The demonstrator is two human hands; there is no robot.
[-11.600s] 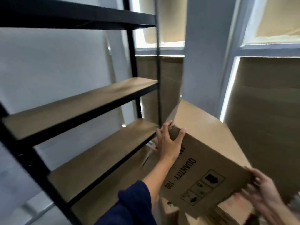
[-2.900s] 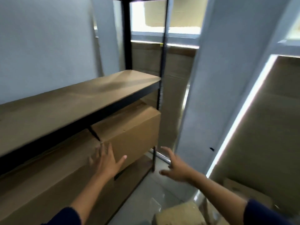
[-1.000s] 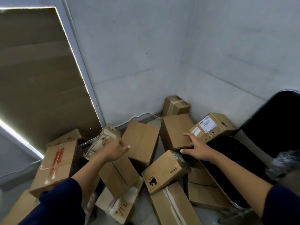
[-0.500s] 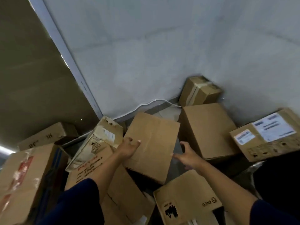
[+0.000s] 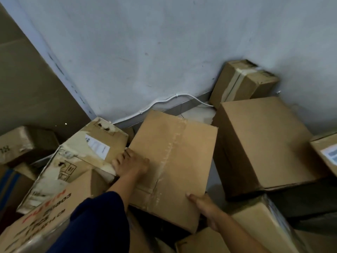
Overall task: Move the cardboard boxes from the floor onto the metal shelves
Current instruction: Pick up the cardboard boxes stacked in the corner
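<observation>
At the far left of my view a worn box sits low against the brown panel, and just right of it a battered box with a white label leans over a larger box with red lettering in the near-left corner. My dark blue sleeve crosses that corner, and my left hand lies on the left edge of the taped cardboard box, fingers curled down over the edge between it and the labelled box; how firmly they clamp I cannot tell. That taped box lies tilted in the middle of the pile on the floor, its far end near the grey wall and the white cable running along the wall's foot. My right hand is at the box's near-right corner, thumb on the top face and fingers wrapped under, out of sight. Right of it stands a large plain box, with a small taped box behind it in the corner and a box with a shipping label at the right edge. Another box lies below my right forearm.
</observation>
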